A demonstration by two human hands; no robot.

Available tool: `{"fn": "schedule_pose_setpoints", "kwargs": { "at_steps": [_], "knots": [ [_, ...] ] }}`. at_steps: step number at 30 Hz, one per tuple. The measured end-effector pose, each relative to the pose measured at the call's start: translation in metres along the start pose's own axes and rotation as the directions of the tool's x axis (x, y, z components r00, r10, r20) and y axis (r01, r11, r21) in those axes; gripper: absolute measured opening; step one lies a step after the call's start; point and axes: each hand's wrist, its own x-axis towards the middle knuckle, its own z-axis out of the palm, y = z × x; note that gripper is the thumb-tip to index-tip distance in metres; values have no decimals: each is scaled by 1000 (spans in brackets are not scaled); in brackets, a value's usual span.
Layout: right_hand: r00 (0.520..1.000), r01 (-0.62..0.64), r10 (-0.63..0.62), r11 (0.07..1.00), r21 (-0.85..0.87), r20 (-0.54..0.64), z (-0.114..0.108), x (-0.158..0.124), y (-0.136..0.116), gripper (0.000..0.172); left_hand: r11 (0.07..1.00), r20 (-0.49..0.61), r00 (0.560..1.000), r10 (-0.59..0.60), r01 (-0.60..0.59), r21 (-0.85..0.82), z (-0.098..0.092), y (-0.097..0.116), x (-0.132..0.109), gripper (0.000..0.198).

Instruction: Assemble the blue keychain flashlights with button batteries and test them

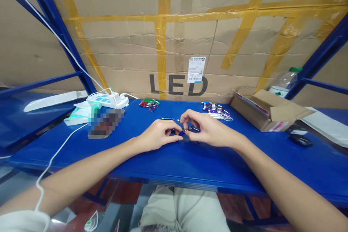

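Observation:
My left hand [159, 135] and my right hand [202, 129] meet at the middle of the blue table [174, 159], fingers pinched together. Between them is a small blue keychain flashlight [181, 133]; my left fingers grip its blue body and my right fingers pinch its metal end with a clip. A thin blue flashlight [169, 118] lies just behind my left hand. A pile of red and green keychain flashlights [149, 103] lies at the back left, and a pile of purple and silver ones [216, 110] at the back right.
A white power strip [107, 99] with a cable sits at the back left beside a blurred item. An open cardboard box [265, 110] and a plastic bottle [285, 81] stand at the right. A black mouse [300, 140] lies near it. A cardboard wall marked LED closes the back.

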Motion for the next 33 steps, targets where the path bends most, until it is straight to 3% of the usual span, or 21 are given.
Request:
{"fn": "schedule_pose_setpoints", "kwargs": {
  "at_steps": [7, 14, 24, 28, 31, 33],
  "knots": [
    [998, -45, 47, 996, -72, 36, -11, -2, 6, 25, 1000, -44, 999, 14, -13, 14, 0, 0, 1, 17],
    [914, -155, 242, 950, -273, 325, -21, -6, 18, 18, 1000, -90, 996, -19, 20, 3, 0, 0, 2, 16],
    [898, -166, 249, 955, -244, 363, -14, -5, 15, 17, 999, -86, 996, -35, 36, 0, 1, -1, 2, 18],
    [945, -97, 159, 971, -219, 286, -10, -4, 19, 16, 1000, -78, 997, -30, 30, 4, 0, -1, 2, 18],
    [998, -38, 47, 983, -182, 48, -7, -2, 17, 13, 999, -72, 997, -30, 30, 10, 1, -1, 2, 18],
    [993, -13, -5, 989, -150, -119, -5, -1, 14, 10, 999, -71, 997, -29, 30, 11, 1, 0, 2, 17]
  ]
}}
